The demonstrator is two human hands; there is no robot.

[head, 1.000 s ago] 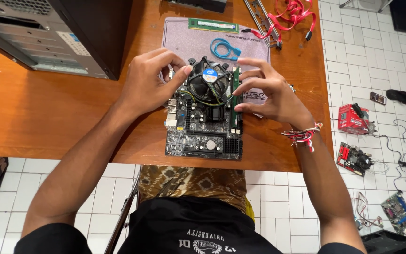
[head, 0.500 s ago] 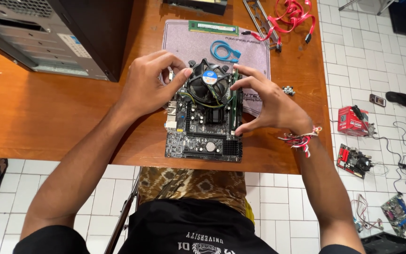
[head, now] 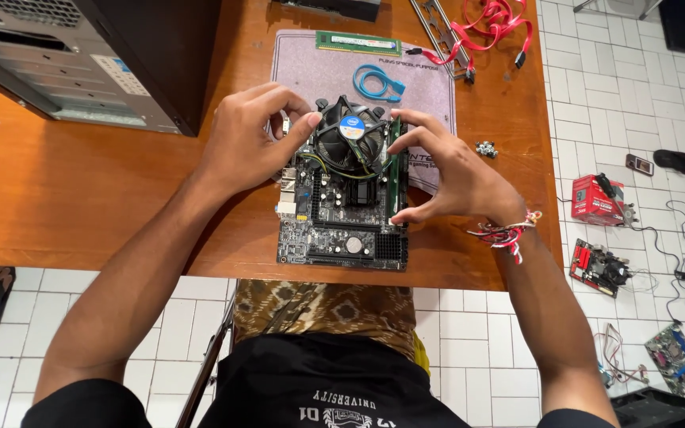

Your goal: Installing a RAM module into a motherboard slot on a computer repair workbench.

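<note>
Between both hands on the wooden table [head: 81, 198]: a motherboard [head: 344, 208] with its round CPU cooler fan [head: 350, 137].
Left hand [head: 243, 143] pinches the fan's left edge; right hand [head: 453, 174], fingers curled, presses the memory stick [head: 395, 170] along the board's right side.

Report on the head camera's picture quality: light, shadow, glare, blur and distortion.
Head view: light is even and soft; the left hand and right hand cast only faint shadows on the motherboard and wooden table. No strong glare shows. Focus is sharp across the cooler fan; wide-angle stretching bends the arms and the tiled floor at the edges.
</note>
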